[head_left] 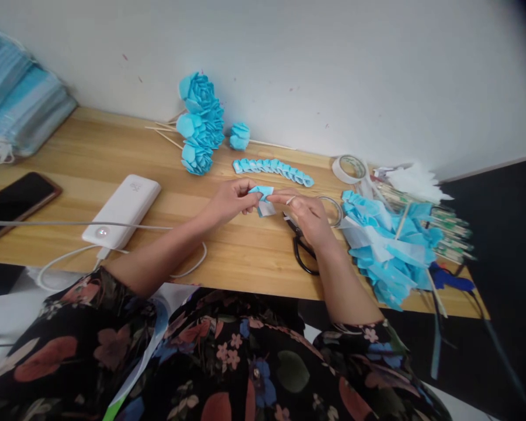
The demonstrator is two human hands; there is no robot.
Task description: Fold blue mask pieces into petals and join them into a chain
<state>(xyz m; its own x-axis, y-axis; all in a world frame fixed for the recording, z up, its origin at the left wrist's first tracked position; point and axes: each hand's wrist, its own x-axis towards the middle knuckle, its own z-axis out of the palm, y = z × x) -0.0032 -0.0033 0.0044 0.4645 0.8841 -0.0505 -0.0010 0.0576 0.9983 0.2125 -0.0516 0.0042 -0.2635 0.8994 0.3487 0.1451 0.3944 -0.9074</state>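
Note:
Over the middle of the table, my left hand [230, 202] pinches a small folded piece of blue and white fabric [266, 207] between thumb and fingers. My right hand [309, 216] has its fingertips closed on the right edge of the same piece, and a small white bit shows by its thumb. Just beyond the hands lies a curved row of folded blue petals [274, 166]. Black-handled scissors [305, 257] lie partly hidden under my right hand, near a roll of tape [332, 211].
Blue flowers on sticks [199, 126] lie at the back, beside a single blue flower [239, 135]. To the right are a wider tape roll [349, 169] and a heap of blue scraps [386, 245]. A white power bank [123, 210], a phone [20, 202] and packed blue masks [24, 96] sit left.

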